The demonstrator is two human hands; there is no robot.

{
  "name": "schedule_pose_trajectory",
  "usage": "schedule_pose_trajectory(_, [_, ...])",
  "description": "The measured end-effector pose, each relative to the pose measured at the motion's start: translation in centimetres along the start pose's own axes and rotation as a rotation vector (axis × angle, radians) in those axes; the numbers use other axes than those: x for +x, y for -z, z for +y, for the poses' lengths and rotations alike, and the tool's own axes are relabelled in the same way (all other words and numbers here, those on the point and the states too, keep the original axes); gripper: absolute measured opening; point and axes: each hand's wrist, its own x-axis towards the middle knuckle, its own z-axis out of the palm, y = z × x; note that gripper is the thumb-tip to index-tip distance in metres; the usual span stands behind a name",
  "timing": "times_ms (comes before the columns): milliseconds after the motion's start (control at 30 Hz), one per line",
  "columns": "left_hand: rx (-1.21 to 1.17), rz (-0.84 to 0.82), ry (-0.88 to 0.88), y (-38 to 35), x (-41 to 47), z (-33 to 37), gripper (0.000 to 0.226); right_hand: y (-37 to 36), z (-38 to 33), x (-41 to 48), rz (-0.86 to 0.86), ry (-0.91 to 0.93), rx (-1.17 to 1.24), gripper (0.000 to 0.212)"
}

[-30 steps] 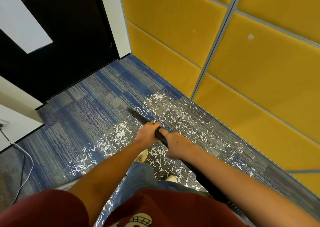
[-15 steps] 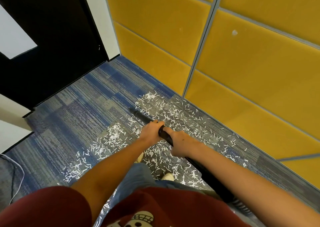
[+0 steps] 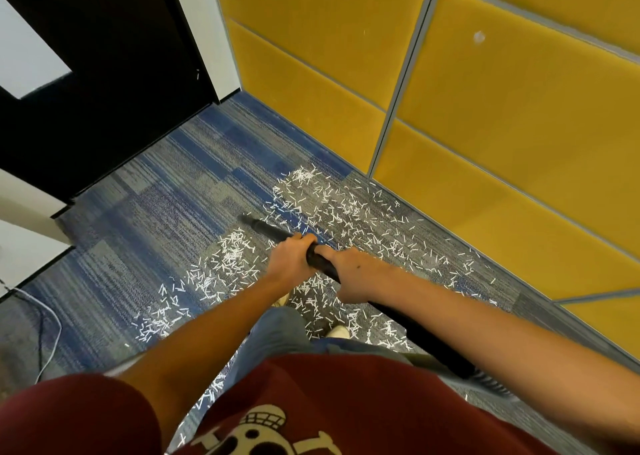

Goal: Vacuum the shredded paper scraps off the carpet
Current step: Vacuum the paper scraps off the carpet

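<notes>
Red shirt [image 3: 311, 395] at 6 o'clock, jeans [image 3: 277, 333] just above it, one shoe [image 3: 337, 331] tip poking out among the litter. Both forearms reach fwd: L hand [image 3: 289, 262] clenched round a black tube [image 3: 266, 227], R hand [image 3: 349, 274] wrapped round the same tube right behind it, hands nearly touching. Tube runs from 4 o'clock past the R hip up twd 11, tip low at the blue-grey carpet [image 3: 166, 219], contact unclear. White scraps [image 3: 232, 246] lie round the feet, trail out to 8 o'clock, clump beside the tube at 10, and spread widest 12 to 3 along the wall foot. White cable [image 3: 59, 330] at 8, far L. Black door [image 3: 104, 73] at 11, yellow panels [image 3: 502, 125] 12 to 3
</notes>
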Motion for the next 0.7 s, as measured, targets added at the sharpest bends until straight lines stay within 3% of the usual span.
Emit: schedule_pose_trajectory(700, [-0.06,-0.113,-0.098,-0.2,3.9,3.5,0.035,1.0,2.7,-0.4,0.075,-0.145,0.096,0.078])
